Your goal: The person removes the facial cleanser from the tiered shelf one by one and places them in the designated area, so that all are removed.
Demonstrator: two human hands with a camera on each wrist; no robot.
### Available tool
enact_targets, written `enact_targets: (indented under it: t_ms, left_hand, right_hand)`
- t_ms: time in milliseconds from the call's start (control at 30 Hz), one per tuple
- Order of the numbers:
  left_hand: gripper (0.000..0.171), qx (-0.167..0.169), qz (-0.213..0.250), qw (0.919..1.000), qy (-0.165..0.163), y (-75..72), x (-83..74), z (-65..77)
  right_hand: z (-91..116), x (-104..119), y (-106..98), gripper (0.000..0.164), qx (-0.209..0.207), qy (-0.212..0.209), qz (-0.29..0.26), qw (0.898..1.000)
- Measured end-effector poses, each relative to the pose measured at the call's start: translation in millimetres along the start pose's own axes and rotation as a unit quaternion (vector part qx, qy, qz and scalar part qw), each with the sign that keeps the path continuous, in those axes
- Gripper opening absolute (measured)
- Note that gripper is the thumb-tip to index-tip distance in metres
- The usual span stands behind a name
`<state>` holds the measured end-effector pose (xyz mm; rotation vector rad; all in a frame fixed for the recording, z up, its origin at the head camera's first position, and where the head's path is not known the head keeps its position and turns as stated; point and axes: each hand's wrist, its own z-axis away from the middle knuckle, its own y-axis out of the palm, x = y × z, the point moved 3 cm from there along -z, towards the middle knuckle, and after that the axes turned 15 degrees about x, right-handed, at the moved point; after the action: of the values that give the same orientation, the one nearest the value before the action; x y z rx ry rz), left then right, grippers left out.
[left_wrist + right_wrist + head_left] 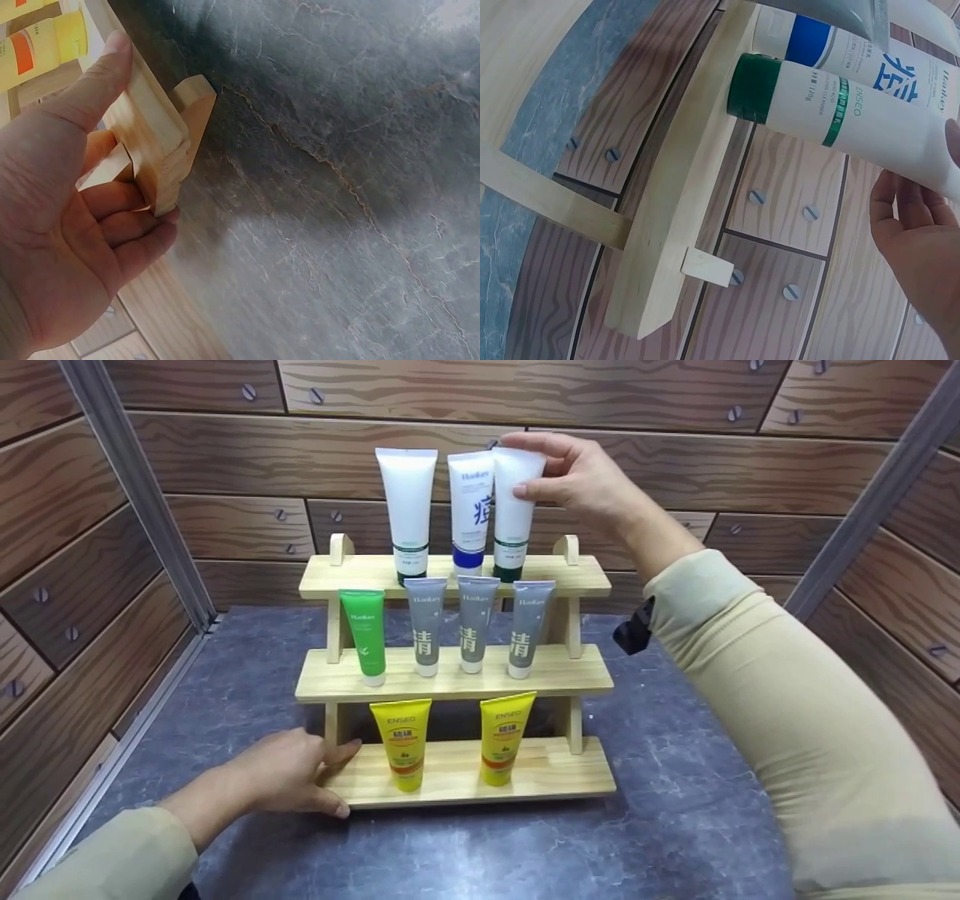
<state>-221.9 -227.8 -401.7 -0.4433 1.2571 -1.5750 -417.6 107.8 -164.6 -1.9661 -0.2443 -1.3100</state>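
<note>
My right hand [581, 480] pinches the upper, flat end of a white squeeze tube [514, 525] between thumb and fingers. Its dark green cap [754, 86] is down at the top tier of a wooden display rack [566, 772]; the right wrist view shows the tube close beside a white tube with a blue band [469, 521]. Further left on that tier stands another white tube [407, 510]. My left hand [281, 772] grips the left end of the bottom tier. In the left wrist view its thumb [101, 79] lies on the front edge, with fingers curled round the end.
A green tube [365, 637] and three grey tubes [427, 622] stand on the middle tier. Two yellow tubes [405, 746] are on the bottom tier. Beneath the rack is a dark marbled tabletop [480, 855], with wood-patterned walls [480, 390] behind and beside it.
</note>
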Motion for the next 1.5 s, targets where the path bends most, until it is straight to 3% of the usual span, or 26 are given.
enact_targets:
  t_ms: [167, 400, 700, 1067, 1300, 1500]
  left_hand:
    - [0.095, -0.004, 0.003, 1.0000, 0.000, 0.1, -1.0, -3.3]
    - [0.097, -0.002, 0.006, 1.0000, 0.004, 2.0, -1.2, -3.2]
    - [0.097, -0.006, -0.004, 1.0000, 0.005, 2.8, 1.7, -1.6]
    - [0.097, -0.010, 0.000, 0.9999, -0.003, 3.1, 7.4, 1.1]
    - [0.097, -0.012, -0.003, 0.9999, -0.001, 3.4, 8.4, 1.3]
    - [0.096, -0.011, 0.000, 0.9999, -0.010, 2.7, 8.8, 1.2]
  right_hand:
    - [3.8, -1.0, -1.6, 0.059, 0.000, 0.003, -0.006, 1.000]
    - [7.3, -4.6, -5.5, 0.060, -0.042, -0.004, 0.038, 0.998]
    - [19.3, -6.8, -19.3, 0.063, -0.081, -0.008, 0.012, 0.997]
    - [47.6, -5.0, -42.7, 0.058, -0.117, -0.010, 0.026, 0.993]
    - [69.6, -12.5, -58.7, 0.051, -0.137, -0.029, -0.022, 0.990]
    - [87.2, -20.2, -72.0, 0.051, -0.149, -0.014, -0.030, 0.988]
